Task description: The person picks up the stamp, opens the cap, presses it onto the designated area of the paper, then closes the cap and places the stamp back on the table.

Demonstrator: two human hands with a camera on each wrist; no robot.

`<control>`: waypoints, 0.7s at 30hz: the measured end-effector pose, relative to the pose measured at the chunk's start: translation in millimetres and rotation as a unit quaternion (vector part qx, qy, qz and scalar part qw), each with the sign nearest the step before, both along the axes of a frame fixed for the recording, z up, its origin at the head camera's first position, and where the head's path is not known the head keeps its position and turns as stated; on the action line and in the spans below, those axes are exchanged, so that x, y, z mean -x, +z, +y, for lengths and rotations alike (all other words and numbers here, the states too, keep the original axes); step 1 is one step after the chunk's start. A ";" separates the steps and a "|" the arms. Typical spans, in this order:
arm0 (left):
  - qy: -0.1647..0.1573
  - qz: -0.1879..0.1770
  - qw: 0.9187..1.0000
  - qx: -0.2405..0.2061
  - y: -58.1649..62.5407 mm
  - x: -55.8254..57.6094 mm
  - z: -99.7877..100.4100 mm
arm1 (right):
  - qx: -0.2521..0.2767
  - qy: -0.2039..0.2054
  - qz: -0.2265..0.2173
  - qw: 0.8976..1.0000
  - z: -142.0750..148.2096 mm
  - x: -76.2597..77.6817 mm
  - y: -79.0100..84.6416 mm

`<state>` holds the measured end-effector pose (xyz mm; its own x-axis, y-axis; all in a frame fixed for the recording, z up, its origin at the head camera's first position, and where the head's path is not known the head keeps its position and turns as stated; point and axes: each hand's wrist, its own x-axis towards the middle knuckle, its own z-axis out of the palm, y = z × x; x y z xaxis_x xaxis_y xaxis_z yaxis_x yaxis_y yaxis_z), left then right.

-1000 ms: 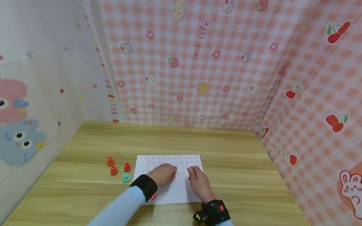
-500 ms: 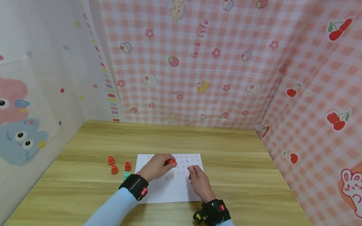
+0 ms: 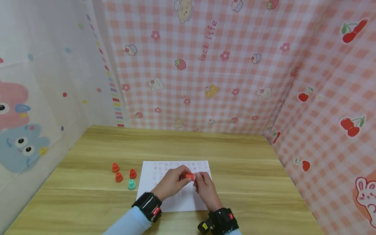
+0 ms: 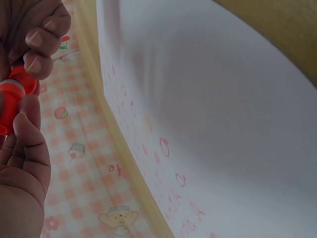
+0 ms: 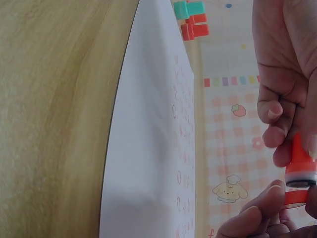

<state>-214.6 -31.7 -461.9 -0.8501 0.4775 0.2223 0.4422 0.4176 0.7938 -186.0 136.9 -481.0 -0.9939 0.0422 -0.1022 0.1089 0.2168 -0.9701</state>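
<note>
My left hand (image 3: 171, 182) pinches a red toy stamp (image 3: 189, 176) above the paper. In the right wrist view a white and dark ring (image 5: 299, 177) shows at the stamp's end. My right hand (image 3: 206, 191), close beside it, pinches a small red cap (image 5: 295, 198) with thumb and fingertips. Cap and stamp end face each other; whether they touch I cannot tell. Beneath both hands lies a white sheet of paper (image 3: 188, 204) bearing rows of small red and pink printed marks, partly hidden by the left hand.
Left of the paper, three red stamps (image 3: 133, 173) and a teal stamp (image 3: 131, 184) stand upright on the wooden table (image 3: 241, 182). Patterned cloth walls (image 3: 188, 78) rise at the back and both sides. Each wrist wears a black strap (image 3: 148, 206).
My left hand has lifted the red stamp off the paper and moved it right, to the right hand. The right hand has stayed nearly still.
</note>
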 end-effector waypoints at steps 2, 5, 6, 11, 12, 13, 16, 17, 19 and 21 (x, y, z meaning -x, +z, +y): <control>0.003 -0.003 1.000 0.000 -0.6 -1.3 0.8 | 0.010 -0.002 -0.006 1.000 -0.9 -0.6 0.3; 0.002 -0.008 1.000 -0.001 -2.3 -1.5 1.2 | 0.022 -0.002 -0.013 1.000 -1.6 -1.9 1.1; 0.001 -0.011 1.000 -0.003 -3.2 -1.5 1.1 | 0.026 -0.001 -0.016 1.000 -1.8 -2.4 1.6; 0.002 -0.015 1.000 -0.018 -5.1 -3.4 3.6 | 0.051 0.010 -0.019 0.998 -3.4 -4.2 3.6; 0.005 -0.014 1.000 -0.023 -5.2 -4.3 4.6 | 0.056 0.010 -0.018 0.998 -3.8 -4.4 3.8; 0.008 -0.010 1.000 -0.026 -5.0 -5.4 5.9 | 0.062 0.009 -0.015 0.998 -4.1 -4.6 3.9; 0.018 0.003 0.999 -0.032 -3.3 -8.7 11.3 | 0.086 0.005 -0.010 0.996 -4.6 -5.1 4.7; 0.022 0.010 0.999 -0.033 -2.9 -9.5 13.1 | 0.096 0.004 -0.011 0.995 -4.5 -5.1 5.4; 0.027 0.022 0.999 -0.031 -1.4 -11.1 15.8 | 0.117 0.005 -0.012 0.993 -4.6 -5.4 7.0; 0.028 0.026 0.999 -0.030 -0.4 -12.2 17.0 | 0.127 0.007 -0.014 0.992 -5.0 -6.0 8.9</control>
